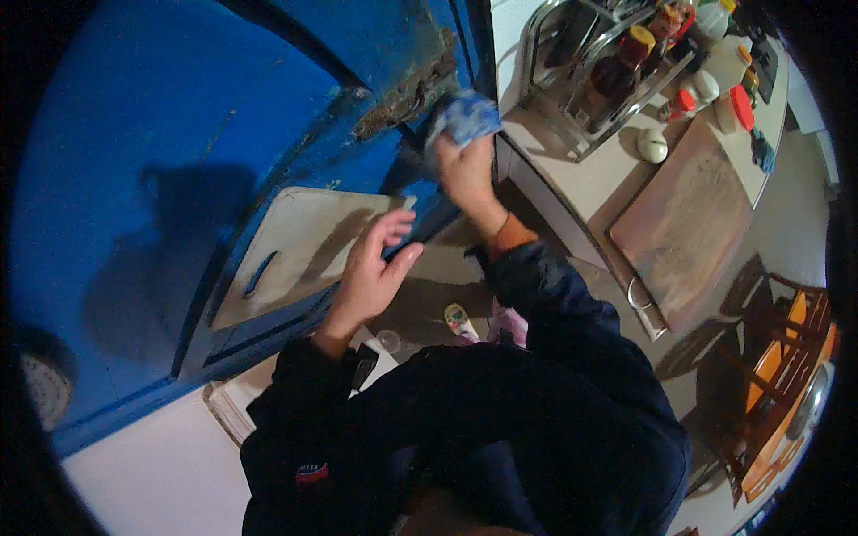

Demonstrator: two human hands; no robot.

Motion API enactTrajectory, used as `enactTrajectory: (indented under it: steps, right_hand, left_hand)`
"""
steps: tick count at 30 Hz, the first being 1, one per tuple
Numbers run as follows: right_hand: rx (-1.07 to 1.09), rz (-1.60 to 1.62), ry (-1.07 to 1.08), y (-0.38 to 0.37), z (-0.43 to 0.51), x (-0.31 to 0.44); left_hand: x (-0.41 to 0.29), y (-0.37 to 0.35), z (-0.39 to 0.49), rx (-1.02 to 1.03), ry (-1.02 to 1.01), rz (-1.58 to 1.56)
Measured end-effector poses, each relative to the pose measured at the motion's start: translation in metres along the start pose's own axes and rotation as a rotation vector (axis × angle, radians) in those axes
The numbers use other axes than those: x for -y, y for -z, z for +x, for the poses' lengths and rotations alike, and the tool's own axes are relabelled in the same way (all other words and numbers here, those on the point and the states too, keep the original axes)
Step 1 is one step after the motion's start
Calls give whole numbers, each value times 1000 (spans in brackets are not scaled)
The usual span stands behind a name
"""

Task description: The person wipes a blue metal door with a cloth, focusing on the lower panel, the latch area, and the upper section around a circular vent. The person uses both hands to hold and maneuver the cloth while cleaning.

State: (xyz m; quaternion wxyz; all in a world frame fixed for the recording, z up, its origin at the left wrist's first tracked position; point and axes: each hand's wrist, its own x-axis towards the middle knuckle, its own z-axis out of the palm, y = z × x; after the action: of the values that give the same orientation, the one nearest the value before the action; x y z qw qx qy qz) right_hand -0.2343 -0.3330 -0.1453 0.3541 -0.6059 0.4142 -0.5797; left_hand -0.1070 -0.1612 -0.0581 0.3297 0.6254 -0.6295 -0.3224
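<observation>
My right hand grips a crumpled blue-and-white cloth at the right side of a blue panelled surface, which looks like a door. Beside the cloth runs a worn, brownish patch where the paint has come off. My left hand holds nothing, its fingers apart. It is in front of the right end of a white cutting board with a slot handle, which lies against the lower blue panel. Whether the fingertips touch the board is unclear.
On the counter at right stand a metal rack with bottles, a red-lidded jar, a small whitish round object and a wooden cutting board. A wooden chair is at far right. My patterned shoe shows below.
</observation>
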Motion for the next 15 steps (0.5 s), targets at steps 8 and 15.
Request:
enactTrajectory:
  steps: [8,15]
  right_hand:
    - [292,1212,-708,66,21,83]
    - [325,1334,-482,95,57,111]
  left_hand:
    - [0,-33,53,-114,178,-628]
    - [-44,10,59,173,222,-653]
